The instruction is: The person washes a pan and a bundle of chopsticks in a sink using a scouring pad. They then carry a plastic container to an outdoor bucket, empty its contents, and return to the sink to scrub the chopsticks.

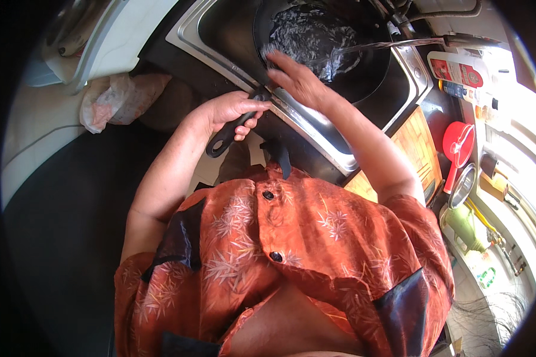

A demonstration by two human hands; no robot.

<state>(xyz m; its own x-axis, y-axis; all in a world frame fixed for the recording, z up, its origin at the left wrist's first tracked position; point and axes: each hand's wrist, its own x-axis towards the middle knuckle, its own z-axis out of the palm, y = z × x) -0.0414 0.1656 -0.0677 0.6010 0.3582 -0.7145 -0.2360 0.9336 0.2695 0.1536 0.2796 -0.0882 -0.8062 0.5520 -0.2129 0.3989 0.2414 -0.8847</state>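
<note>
My left hand (236, 111) is closed around the black handle (223, 139) of a dark round pan (375, 80). The pan rests in a stainless steel sink (239, 71), its handle reaching over the front rim towards me. Rippling water (312, 33) covers the pan's bottom. A stream of water (397, 43) runs into it from a faucet (458, 41) on the right. Over the near side of the pan is my right hand (299, 82), fingers spread and their tips blurred. I see nothing held in it; whether its fingertips touch the pan, I cannot tell.
A wooden cutting board (417, 143) lies right of the sink. Along the window side stand bottles (458, 70), a red dipper (458, 143), a metal bowl (462, 185) and a green pitcher (466, 225). At the left sits a plastic bag (116, 101).
</note>
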